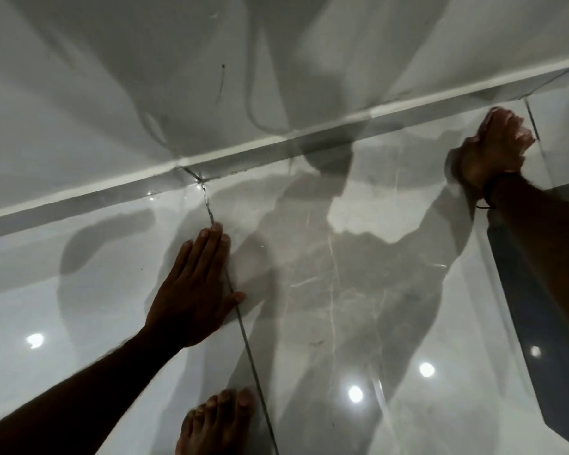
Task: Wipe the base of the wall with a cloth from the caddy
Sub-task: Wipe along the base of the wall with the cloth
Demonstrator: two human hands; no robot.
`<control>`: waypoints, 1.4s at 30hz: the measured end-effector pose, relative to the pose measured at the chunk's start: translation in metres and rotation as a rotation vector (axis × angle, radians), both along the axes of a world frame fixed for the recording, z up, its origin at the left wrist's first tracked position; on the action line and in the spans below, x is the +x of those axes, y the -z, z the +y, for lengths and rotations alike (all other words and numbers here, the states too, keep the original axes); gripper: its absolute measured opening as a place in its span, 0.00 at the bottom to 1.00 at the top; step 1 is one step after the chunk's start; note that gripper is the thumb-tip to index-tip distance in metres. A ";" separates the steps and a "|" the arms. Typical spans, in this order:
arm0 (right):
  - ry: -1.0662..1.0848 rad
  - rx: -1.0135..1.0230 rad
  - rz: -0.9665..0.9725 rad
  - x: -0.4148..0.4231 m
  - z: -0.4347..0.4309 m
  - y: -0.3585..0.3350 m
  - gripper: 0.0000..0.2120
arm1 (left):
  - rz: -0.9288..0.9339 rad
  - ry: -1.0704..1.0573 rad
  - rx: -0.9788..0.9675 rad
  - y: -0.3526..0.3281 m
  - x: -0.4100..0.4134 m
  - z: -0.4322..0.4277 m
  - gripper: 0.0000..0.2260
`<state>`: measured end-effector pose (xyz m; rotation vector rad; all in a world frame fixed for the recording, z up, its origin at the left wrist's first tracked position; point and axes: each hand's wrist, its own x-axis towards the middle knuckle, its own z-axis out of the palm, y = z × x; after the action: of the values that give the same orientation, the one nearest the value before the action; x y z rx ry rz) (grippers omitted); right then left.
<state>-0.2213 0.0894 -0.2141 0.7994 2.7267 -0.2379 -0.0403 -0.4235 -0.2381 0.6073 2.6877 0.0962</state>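
Observation:
The base of the wall [112,192] runs as a white strip over a dark grey band, slanting from lower left to upper right. My right hand [493,146] is at the far right, just below that band, with its fingers curled and blurred. No cloth shows clearly in it, and a pale patch at the fingertips is too unclear to name. My left hand [197,284] lies flat on the glossy floor tile [79,307], palm down and holding nothing. The caddy is not in view.
My bare foot [217,418] stands at the bottom centre beside a dark grout line [243,330]. A dark panel [523,307] lies under my right forearm. The grey wall [145,77] has a thin mark on it. My shadow and ceiling-light reflections cover the floor.

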 end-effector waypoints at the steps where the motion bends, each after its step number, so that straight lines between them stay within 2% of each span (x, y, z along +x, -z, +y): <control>1: -0.045 0.027 -0.003 0.003 -0.008 0.001 0.32 | 0.008 0.010 0.004 0.000 -0.002 -0.003 0.42; 3: -0.180 0.051 0.016 0.013 -0.036 0.003 0.33 | 0.002 -0.020 0.021 -0.002 -0.007 -0.006 0.42; 8: -0.304 -0.008 0.140 0.051 -0.148 0.002 0.32 | -0.033 -0.155 0.037 -0.008 -0.008 -0.016 0.42; 11: -0.399 -0.190 0.238 0.073 -0.234 -0.006 0.27 | -0.050 -0.157 0.037 -0.012 0.000 -0.029 0.43; 16: -0.634 -0.311 0.182 0.103 -0.360 -0.005 0.31 | -0.066 -0.161 0.029 -0.013 0.010 -0.037 0.44; 20: -0.784 -0.343 0.125 0.112 -0.407 -0.002 0.29 | -0.008 -0.110 0.000 -0.014 0.012 -0.036 0.42; 24: -1.028 -0.322 0.047 0.097 -0.393 0.001 0.29 | -0.032 -0.160 0.012 -0.016 0.012 -0.029 0.43; 27: -1.150 -0.297 0.080 0.078 -0.364 -0.001 0.36 | -0.051 -0.209 0.020 -0.014 0.012 -0.023 0.45; 32: -1.034 -0.192 0.109 0.071 -0.302 0.004 0.39 | -0.067 -0.238 0.086 -0.013 0.003 -0.016 0.45; 37: -0.981 -0.090 0.052 0.053 -0.202 0.008 0.32 | -0.049 -0.231 0.082 -0.013 -0.010 0.000 0.45; 41: -0.682 -0.062 0.081 0.050 -0.112 0.003 0.40 | -0.048 -0.293 0.121 -0.011 -0.013 0.015 0.43; 42: -0.589 -0.050 0.075 0.047 -0.091 0.001 0.39 | -0.052 -0.333 0.139 -0.012 -0.013 0.020 0.43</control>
<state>-0.1747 -0.0013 -0.2153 -0.0466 2.8645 -0.2049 -0.0529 -0.4033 -0.2257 0.1868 2.7213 0.3841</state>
